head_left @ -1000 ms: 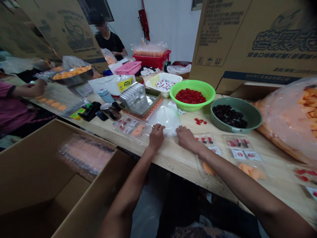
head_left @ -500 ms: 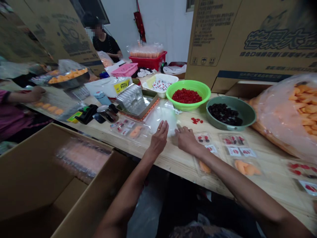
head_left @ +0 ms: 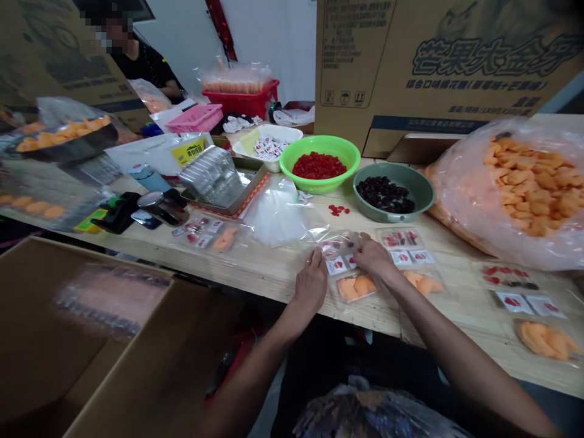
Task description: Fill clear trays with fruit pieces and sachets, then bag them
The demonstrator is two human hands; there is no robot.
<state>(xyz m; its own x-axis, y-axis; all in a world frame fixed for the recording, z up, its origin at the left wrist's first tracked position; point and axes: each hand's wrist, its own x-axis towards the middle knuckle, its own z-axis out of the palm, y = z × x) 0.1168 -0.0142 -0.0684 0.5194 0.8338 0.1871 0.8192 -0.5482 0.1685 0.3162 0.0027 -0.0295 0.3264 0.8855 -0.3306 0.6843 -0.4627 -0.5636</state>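
lower centre of frame: left hand (head_left: pixel 311 281) rests palm-down w/ fingers loosely curled on the left edge of a clear plastic tray (head_left: pixel 345 267), ring on one finger; right hand (head_left: pixel 375 258) sits on the tray's right side, fingers bent over its top edge, touching it. can't tell if either hand actually grips the tray or just presses on it. tray lies flat near the front edge of the wooden table (head_left: pixel 269 271), holds orange fruit pieces in the near compartment, small red-and-white sachets in the middle, red bits at the far end. just right of it, touching or nearly so, a second filled tray (head_left: pixel 410 258); a third (head_left: pixel 524 301) well apart at lower right; a fourth (head_left: pixel 207 231) to the left of centre. behind the hands, centre frame: a pile of clear plastic bags (head_left: pixel 278 213). further back: green bowl (head_left: pixel 319 163) of red candied pieces, beside it on the right a grey-green bowl (head_left: pixel 395 191) of dark dried fruit, a few loose red pieces (head_left: pixel 339 210) on the table between bowls and tray. right edge: big clear bag of orange dried fruit (head_left: pixel 520 188). white dish of sachets (head_left: pixel 269 146) behind the green bowl. stack of empty clear trays (head_left: pixel 212 176) on a metal tray, left of centre. lower left: open cardboard box (head_left: pixel 91 340) w/ packed trays inside, blurred. upper left: another person in a dark top (head_left: pixel 146 64). large printed cartons (head_left: pixel 438 61) along the upper right.
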